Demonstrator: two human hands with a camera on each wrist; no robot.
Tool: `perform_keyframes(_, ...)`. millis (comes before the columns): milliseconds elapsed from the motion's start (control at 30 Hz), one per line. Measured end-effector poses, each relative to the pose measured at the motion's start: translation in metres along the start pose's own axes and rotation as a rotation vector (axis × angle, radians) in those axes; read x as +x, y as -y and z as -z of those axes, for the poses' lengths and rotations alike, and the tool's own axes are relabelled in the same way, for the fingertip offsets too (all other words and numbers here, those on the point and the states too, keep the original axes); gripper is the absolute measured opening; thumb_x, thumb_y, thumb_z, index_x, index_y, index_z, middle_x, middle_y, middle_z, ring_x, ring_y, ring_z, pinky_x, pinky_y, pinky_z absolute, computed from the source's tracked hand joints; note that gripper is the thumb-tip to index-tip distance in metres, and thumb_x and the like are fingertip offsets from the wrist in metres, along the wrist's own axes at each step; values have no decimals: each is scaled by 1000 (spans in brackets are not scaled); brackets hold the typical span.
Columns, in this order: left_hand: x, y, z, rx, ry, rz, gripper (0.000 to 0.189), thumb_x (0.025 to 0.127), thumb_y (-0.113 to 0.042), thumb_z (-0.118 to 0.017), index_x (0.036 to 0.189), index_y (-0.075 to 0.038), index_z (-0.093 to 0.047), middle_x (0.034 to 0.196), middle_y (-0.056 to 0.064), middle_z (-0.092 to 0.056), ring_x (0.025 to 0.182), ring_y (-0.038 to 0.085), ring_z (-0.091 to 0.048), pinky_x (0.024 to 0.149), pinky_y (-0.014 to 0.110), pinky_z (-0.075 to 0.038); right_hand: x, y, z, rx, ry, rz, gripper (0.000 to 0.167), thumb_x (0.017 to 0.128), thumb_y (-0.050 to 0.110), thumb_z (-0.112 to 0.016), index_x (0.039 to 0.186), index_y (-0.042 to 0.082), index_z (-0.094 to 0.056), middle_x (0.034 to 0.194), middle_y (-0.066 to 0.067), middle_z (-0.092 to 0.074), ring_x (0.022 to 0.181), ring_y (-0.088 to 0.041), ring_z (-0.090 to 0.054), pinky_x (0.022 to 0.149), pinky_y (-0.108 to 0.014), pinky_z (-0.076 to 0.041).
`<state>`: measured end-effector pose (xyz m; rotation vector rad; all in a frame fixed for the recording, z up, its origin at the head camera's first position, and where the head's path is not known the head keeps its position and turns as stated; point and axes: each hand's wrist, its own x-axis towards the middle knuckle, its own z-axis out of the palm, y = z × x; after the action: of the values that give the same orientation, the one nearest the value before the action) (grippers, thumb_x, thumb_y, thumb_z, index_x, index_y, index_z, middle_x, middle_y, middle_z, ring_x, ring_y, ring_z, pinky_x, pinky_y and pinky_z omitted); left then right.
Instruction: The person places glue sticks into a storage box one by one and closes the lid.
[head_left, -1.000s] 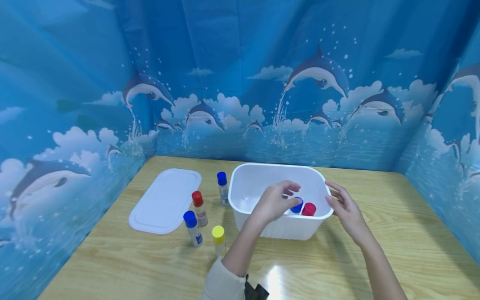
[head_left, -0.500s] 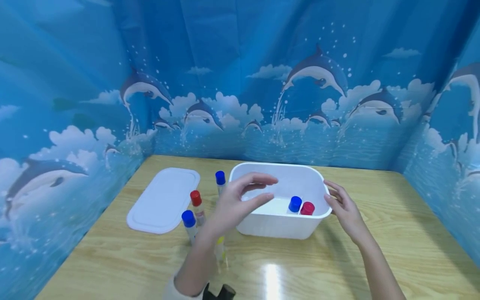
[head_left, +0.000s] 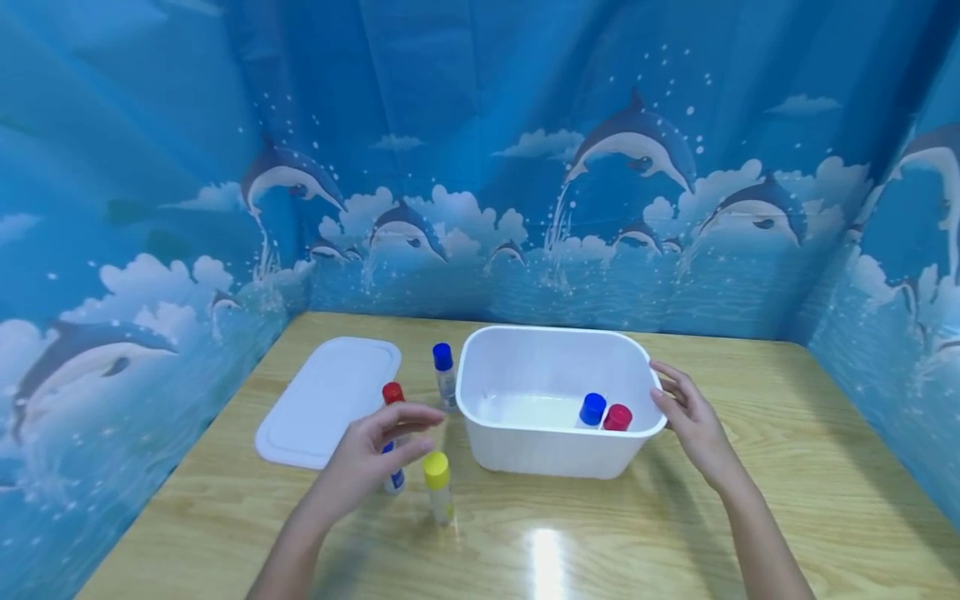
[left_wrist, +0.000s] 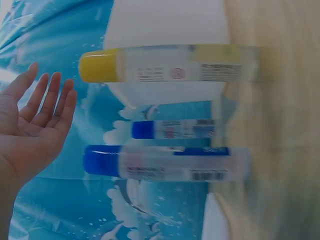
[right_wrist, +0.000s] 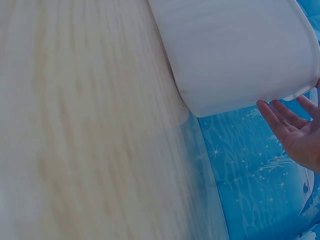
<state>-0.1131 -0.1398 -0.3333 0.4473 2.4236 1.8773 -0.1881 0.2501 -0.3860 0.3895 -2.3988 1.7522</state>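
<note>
My left hand [head_left: 360,458] hovers with relaxed fingers over a clear bottle with a blue cap [head_left: 394,479], partly hiding it. Just right of that hand stands a clear bottle with a yellow cap [head_left: 438,492]. Behind the fingers shows a red-capped bottle [head_left: 392,393]. In the left wrist view, the left palm [left_wrist: 37,125] holds nothing and is apart from the upright yellow-capped bottle [left_wrist: 165,64] and blue-capped bottle [left_wrist: 165,164]. My right hand [head_left: 693,425] touches the right end of a white bin [head_left: 555,452], its extended fingers [right_wrist: 272,117] against the outside.
Inside the bin, at its right, stand a blue-capped bottle [head_left: 592,410] and a red-capped one [head_left: 618,418]. Another blue-capped bottle [head_left: 445,375] is close to the bin's left side. A white lid [head_left: 330,400] lies flat on the wooden table [head_left: 615,542]; a dolphin-print curtain [head_left: 480,167] surrounds it.
My left hand has come out of the bin and moved left and down to the bottles outside. The right hand has stayed at the bin's end.
</note>
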Motion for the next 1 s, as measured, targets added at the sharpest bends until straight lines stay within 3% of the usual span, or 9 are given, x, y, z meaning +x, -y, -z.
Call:
perform_keyframes(200,-8,20,-3,-36,64,-31,38,86,-13,-65,119,1,-54,118,13,-57,112,23,-51,95,31,-40,0,-1,0,20,-5,17,44,98,14,-44,138,-2,-31,125,-33,-42,96,0,-54,72,-21,-50)
perform_keyframes(433,-8,30,-8,2,74,-17,42,84,-17,-67,121,-3,-54,119,12,-57,111,22,-51,97,38,-38,0,-2,0,19,-9,10,45,98,15,-44,138,-2,-31,125,-32,-43,97,-2,-54,73,-23,-51)
perform_keyframes(533,-8,33,-8,17,66,16,42,83,-20,-69,121,-6,-55,118,10,-57,110,20,-52,96,37,-39,0,-2,-1,19,-10,7,45,98,15,-44,137,-1,-32,125,-32,-43,98,-3,-55,74,-23,-51)
perform_keyframes(733,-12,35,-9,4,73,53,45,83,-19,-68,122,-3,-53,118,14,-56,110,25,-51,96,43,-38,0,-1,-1,15,-11,17,44,98,14,-44,138,-2,-31,124,-33,-43,97,-2,-55,73,-23,-51)
perform_keyframes(1000,-15,38,-11,-11,41,115,47,82,-21,-69,121,-1,-53,117,10,-56,111,28,-50,96,48,-37,-1,1,-2,16,-17,10,44,98,14,-44,137,-2,-32,123,-32,-44,96,-3,-55,73,-23,-51)
